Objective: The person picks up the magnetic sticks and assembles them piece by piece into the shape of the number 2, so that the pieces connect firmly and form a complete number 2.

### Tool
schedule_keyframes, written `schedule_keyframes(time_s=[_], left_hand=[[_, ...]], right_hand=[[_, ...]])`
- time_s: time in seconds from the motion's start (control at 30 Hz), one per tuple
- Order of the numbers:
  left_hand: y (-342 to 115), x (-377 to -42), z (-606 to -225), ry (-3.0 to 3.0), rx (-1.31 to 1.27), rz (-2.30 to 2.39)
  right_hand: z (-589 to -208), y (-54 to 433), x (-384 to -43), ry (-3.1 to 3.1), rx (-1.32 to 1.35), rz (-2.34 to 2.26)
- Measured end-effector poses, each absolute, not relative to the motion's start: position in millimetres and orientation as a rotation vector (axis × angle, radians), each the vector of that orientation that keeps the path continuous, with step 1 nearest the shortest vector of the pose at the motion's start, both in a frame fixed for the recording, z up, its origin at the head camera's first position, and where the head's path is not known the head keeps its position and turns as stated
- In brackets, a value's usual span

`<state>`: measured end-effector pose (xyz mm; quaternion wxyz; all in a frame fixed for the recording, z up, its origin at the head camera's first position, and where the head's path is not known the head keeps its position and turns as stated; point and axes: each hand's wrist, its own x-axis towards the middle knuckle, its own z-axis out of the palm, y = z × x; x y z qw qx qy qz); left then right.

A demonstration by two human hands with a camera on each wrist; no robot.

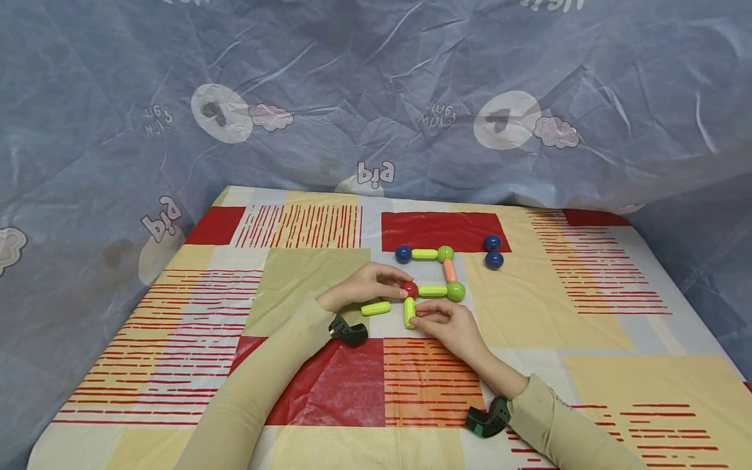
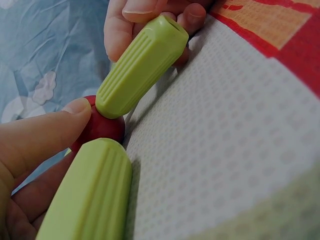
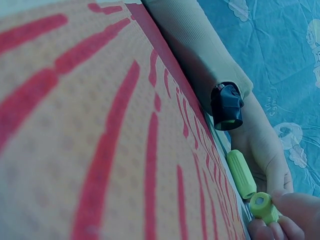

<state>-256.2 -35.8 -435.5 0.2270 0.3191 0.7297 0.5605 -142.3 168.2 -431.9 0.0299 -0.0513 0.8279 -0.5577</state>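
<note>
The cloth (image 1: 529, 300) was printed in red, yellow, green and white. On it, in a bent line, lay a blue ball (image 1: 403, 254), lime rod (image 1: 425, 254), green ball (image 1: 446, 254), orange rod (image 1: 449, 271), second green ball (image 1: 455, 291), second lime rod (image 1: 433, 291) and red ball (image 1: 410, 288); two more blue balls (image 1: 494, 260) sat right, a loose lime rod (image 1: 376, 308) left.

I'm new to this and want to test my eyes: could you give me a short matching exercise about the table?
1. red ball
2. orange stick
3. right hand
4. pair of blue balls

A. between two green balls
B. apart from all sticks
C. held by the left hand
D. pinching a yellow-green stick

Pairs: 1-C, 2-A, 3-D, 4-B
</note>
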Motion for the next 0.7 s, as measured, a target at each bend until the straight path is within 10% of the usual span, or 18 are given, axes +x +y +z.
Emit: schedule_keyframes(time_s=[0.7], left_hand=[[-35.9, -256.7, -436.0, 2.002, 0.860, 1.536]], right_hand=[[-396.0, 239.9, -179.2, 2.741, -0.006, -1.897]])
